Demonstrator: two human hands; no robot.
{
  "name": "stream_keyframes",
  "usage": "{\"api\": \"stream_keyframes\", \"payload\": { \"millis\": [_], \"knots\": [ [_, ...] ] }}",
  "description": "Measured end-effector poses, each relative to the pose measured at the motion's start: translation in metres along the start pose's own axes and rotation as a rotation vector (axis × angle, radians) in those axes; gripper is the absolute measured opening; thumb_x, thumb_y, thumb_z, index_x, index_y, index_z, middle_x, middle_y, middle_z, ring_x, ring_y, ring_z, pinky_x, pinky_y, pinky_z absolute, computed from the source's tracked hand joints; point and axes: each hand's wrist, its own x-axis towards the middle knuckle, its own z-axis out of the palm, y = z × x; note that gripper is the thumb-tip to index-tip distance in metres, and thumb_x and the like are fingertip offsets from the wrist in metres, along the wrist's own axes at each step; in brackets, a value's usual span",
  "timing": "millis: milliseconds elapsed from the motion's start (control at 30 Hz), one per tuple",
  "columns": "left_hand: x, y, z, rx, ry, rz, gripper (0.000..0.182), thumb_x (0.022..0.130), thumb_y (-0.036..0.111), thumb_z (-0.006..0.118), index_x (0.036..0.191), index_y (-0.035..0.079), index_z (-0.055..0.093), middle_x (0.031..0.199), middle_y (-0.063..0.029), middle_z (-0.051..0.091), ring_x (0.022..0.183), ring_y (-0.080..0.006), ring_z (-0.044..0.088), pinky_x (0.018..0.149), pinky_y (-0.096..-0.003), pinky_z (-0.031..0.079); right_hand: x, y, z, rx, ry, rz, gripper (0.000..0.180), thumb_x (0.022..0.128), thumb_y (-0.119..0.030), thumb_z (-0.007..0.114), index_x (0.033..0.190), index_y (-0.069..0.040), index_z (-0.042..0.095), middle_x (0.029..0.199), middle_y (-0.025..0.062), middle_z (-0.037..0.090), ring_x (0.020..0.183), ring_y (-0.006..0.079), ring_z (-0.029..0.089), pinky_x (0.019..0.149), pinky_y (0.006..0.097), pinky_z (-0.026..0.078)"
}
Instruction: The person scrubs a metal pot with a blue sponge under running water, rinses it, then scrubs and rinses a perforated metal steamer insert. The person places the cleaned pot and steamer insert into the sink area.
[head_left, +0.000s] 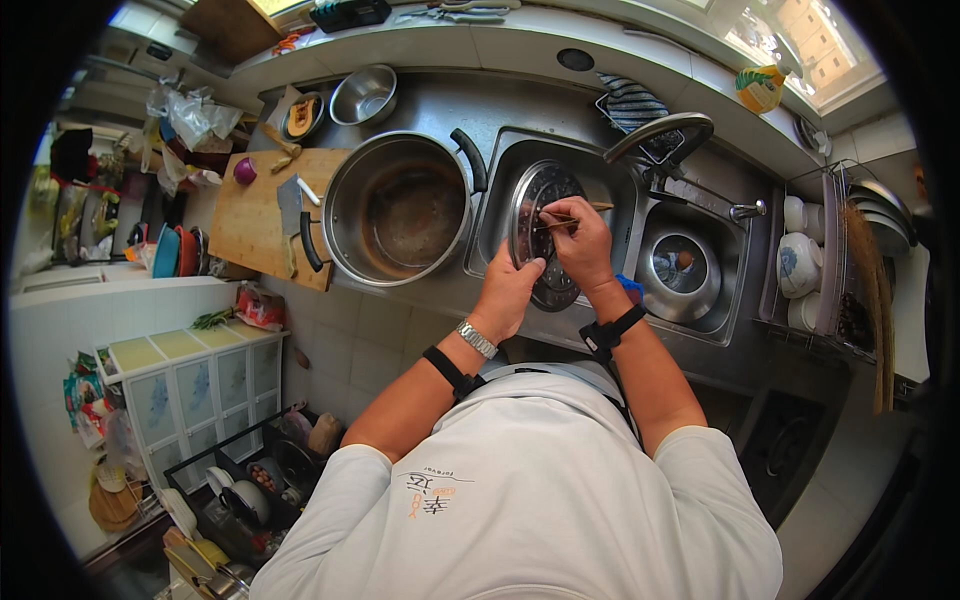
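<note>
Over the left sink basin (501, 176), my left hand (510, 283) grips the rim of a round, perforated metal steamer plate (531, 196), which is tilted on edge. My right hand (577, 236) pinches thin brown sticks, probably chopsticks (602, 206), against the plate's face. A second perforated metal piece (556, 291) shows below the hands; whether it is separate is unclear. Left of the basin stands a large steel pot (417, 217) with black handles and brownish stains inside.
A cutting board (251, 202) with a cleaver (290, 202) and a red onion (244, 171) lies at left. Behind are a metal bowl (364, 95) and a cut pumpkin (301, 118). The faucet (660, 139) arches near the basins. The right basin holds a metal bowl (701, 292); a dish rack (829, 247) stands farther right.
</note>
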Motion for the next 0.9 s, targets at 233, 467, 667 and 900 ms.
{"api": "stream_keyframes", "payload": {
  "millis": [233,467,667,900],
  "knots": [
    [0.003,0.002,-0.001,-0.052,-0.024,0.033,0.042,0.108,-0.006,0.066,0.148,0.005,0.062,0.135,-0.0011,0.072,0.118,-0.0097,0.067,0.107,-0.0294,0.054,-0.001,0.001,-0.009,0.056,0.026,0.025,0.03,0.1,0.011,0.075,0.127,-0.003,0.078,0.114,0.0063,0.074,0.099,0.0148,0.075,0.084,0.0274,0.06],
    [0.006,0.003,-0.009,-0.022,-0.002,0.024,0.049,0.108,-0.007,0.064,0.156,0.005,0.059,0.148,-0.0063,0.071,0.132,-0.0158,0.067,0.116,-0.0346,0.053,0.022,0.039,-0.06,-0.346,0.208,0.083,0.026,0.102,-0.002,0.074,0.127,-0.005,0.078,0.117,0.0115,0.075,0.1,0.0267,0.076,0.087,0.0383,0.062],
    [0.006,0.002,-0.017,-0.032,0.063,-0.027,0.046,0.11,-0.006,0.063,0.154,0.004,0.059,0.144,-0.0053,0.072,0.128,-0.015,0.067,0.116,-0.0345,0.053,0.08,0.109,-0.069,-0.868,-0.215,0.078,0.055,0.102,-0.014,0.072,0.155,-0.003,0.061,0.157,0.0221,0.062,0.145,0.0441,0.059,0.12,0.052,0.051],
    [0.012,-0.009,-0.028,-0.073,0.121,-0.091,0.043,0.11,-0.005,0.064,0.152,0.004,0.06,0.142,-0.0049,0.073,0.126,-0.0139,0.069,0.114,-0.0338,0.054,0.156,0.184,-0.031,-1.121,-0.27,0.114,0.082,0.094,-0.006,0.066,0.171,0.001,0.039,0.171,0.0285,0.046,0.144,0.052,0.059,0.12,0.0596,0.051]
  ]
}}
